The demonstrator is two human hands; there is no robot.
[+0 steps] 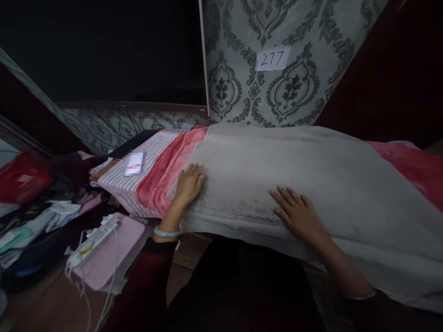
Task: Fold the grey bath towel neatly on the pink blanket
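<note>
grey cloth (277, 159) (perhaps stained) under left hand (189, 185), right hand (300, 214).

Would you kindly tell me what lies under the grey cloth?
Pink fabric shows from under the grey cloth at its left and right ends; whatever the middle covers is hidden.

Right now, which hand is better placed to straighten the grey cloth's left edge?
Left, most likely. The left hand lies on the grey cloth close to that edge, beside the pink fabric; the right hand lies farther off, toward the cloth's middle.
</note>
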